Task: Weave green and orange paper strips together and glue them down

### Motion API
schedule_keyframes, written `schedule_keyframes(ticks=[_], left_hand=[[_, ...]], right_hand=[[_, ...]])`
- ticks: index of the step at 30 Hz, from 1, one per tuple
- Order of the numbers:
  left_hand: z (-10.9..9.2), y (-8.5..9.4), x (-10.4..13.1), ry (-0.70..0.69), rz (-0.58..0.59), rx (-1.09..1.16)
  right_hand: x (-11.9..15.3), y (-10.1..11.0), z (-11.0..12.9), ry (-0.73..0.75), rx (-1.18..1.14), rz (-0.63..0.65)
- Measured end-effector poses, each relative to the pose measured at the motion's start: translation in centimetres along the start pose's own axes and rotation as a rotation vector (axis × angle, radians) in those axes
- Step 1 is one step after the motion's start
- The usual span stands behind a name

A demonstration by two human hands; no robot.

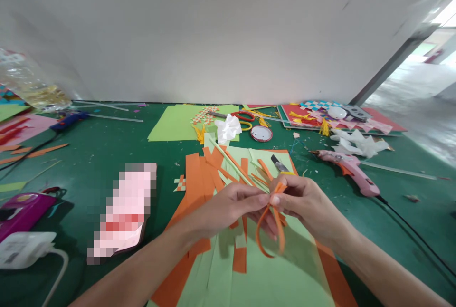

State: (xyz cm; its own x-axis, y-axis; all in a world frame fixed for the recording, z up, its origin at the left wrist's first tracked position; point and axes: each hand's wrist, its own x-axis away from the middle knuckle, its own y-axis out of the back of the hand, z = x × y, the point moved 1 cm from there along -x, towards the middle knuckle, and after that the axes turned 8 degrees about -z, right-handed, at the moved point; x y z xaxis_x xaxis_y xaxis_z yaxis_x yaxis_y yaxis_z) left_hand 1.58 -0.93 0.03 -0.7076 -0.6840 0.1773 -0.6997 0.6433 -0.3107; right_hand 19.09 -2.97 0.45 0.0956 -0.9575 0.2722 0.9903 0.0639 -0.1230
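Between my two hands a narrow orange paper strip [261,240] is bent into a hanging loop. My right hand [302,197] pinches the strip where its ends cross, thumb on top. My left hand [240,207] has its thumb and forefinger closed at the same crossing; its other fingers curl behind the loop. Below them lies a light green paper sheet [285,278] with cut slits, and orange strips [194,178] are spread over its left side. A utility knife [280,163] rests on the paper just beyond my right hand.
A pink glue gun [351,169] with a cord lies at the right. Red-handled scissors [244,116], crumpled white tissue [228,129] and a round tin [261,133] sit at the back. A blurred pink phone [124,207] and white charger [26,250] are at the left.
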Motion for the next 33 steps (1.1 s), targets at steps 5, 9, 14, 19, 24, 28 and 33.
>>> schedule_keyframes(ticks=[5, 9, 14, 19, 24, 28, 33], left_hand=[[0.0, 0.1, -0.1, 0.014, -0.005, 0.053], [0.4, -0.1, -0.1, 0.033, 0.022, 0.104], [0.8, -0.2, -0.2, 0.049, 0.059, 0.143], [0.6, -0.1, -0.1, 0.082, -0.005, 0.074], [0.3, -0.3, 0.1, 0.088, -0.056, 0.030], [0.4, -0.4, 0.1, 0.076, -0.066, -0.014], [0.5, -0.5, 0.0, 0.092, -0.077, -0.028]], right_hand=[[-0.1, 0.1, -0.3, 0.069, 0.076, -0.012], [0.0, -0.3, -0.4, 0.075, -0.016, 0.089], [0.3, -1.0, -0.6, 0.051, -0.128, 0.193], [0.4, -0.9, -0.5, 0.058, -0.053, 0.147], [0.5, -0.6, -0.2, 0.114, 0.084, 0.060], [0.5, -0.6, -0.1, 0.101, 0.093, 0.102], [0.5, -0.6, 0.1, 0.100, 0.191, 0.046]])
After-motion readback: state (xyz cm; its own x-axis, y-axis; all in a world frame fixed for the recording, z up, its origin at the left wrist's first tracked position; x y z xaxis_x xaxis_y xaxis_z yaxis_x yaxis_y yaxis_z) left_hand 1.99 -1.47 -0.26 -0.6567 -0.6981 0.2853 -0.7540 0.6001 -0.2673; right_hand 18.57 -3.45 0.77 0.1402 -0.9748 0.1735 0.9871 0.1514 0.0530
